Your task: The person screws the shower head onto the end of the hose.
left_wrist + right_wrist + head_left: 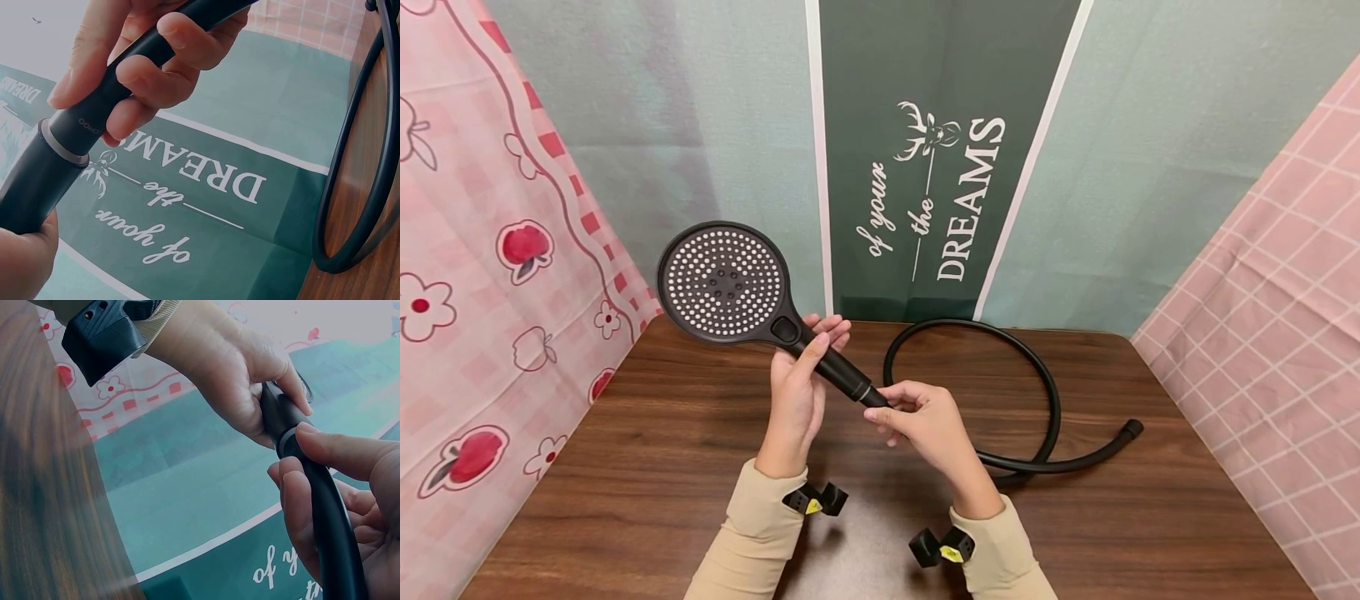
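A black handheld shower head (pixel 725 282) with a round, white-dotted spray face is tilted above the table. My left hand (pixel 797 392) grips its handle (pixel 842 372), thumb along the near side below the button (pixel 786 331). At the handle's lower end, my right hand (pixel 925 417) pinches the black hose's end fitting (pixel 78 131) between thumb and fingers. The fitting lines up with the handle, and a pale ring (pixel 62 147) shows at the joint. From there the hose (pixel 1054 392) loops over the table to its other end (pixel 1131 429), which lies at the right.
A dark wood table (pixel 685 433) lies under both hands. Behind it hangs a green cloth (pixel 760 150) with white lettering. Pink patterned cloths stand along the left (pixel 512 292) and right (pixel 1285 275) sides. Each wrist wears a small black camera.
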